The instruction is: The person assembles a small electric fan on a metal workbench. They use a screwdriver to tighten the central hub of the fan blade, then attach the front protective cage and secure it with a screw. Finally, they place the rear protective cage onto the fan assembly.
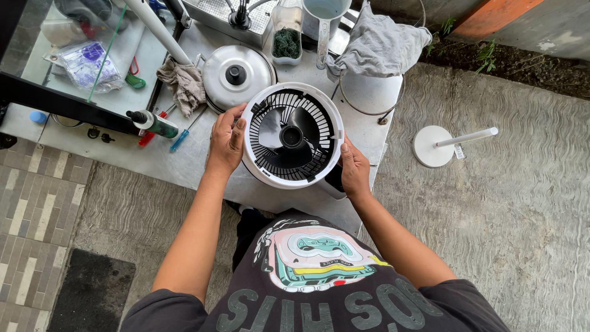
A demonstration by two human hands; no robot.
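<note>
Itemised from my remote seat, everything placed against the round white fan head (292, 135), which sits face-up at the near edge of the grey metal table (196, 163), its black blades and hub showing through the slotted black grille. Far to its left: a clear plastic bag (89, 63) with purple print, and a green-handled tool (135, 80) just beside it. Nearer on the left: a dark green spray can (153, 123) lying on its side, with a red-handled screwdriver (147, 135) and a blue-handled screwdriver (180, 139) below it. Up and left of the fan: a crumpled beige rag (183, 83), then a steel pot lid (237, 75) with a black knob, its edge almost meeting the fan's rim. My left hand (226, 140) is clasped on the fan's left rim, fingers curled over the edge. Above the fan: a clear container (286, 42) holding something dark green. My right hand (354, 169) presses the fan's lower right rim, thumb on the edge, so both hands hold the fan between them. Up and right: a grey cloth (380, 43) draped over a wire ring. Far right, on the concrete floor: a white round stand base (433, 146) with its short pole lying sideways.
</note>
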